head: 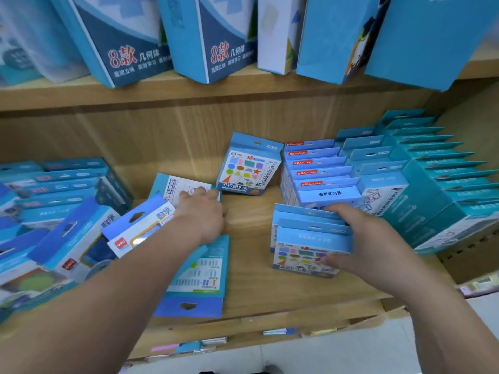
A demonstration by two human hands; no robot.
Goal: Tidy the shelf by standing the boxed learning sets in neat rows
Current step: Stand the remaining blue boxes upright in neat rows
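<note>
Tidying in progress: my right hand clamps a short row of three shape-card boxes. They stand upright near the middle of the lower shelf, a little toward its front edge. My thumb presses the printed face of the front box and my fingers hook over the hang tabs behind the rearmost one. Just behind that row, close by my fingertips, a longer row of area-learning boxes runs back toward the rear panel. To its right, rows of teal boxes fill the shelf's right end.

My left hand reaches to the middle-left of the shelf, fingers laid over a white-backed box that lies tilted. Whether they grip it or only press on it, I cannot tell from behind the knuckles. A lone shape-card box leans against the rear panel, between my hands and farther back. Under my left forearm a blue box lies flat, its hang tab at the front edge. Beside it, red-logo boxes lean in a loose heap toward the left end, with flatter stacks behind them. On the upper shelf, tall blue boxes stand tilted.
</note>
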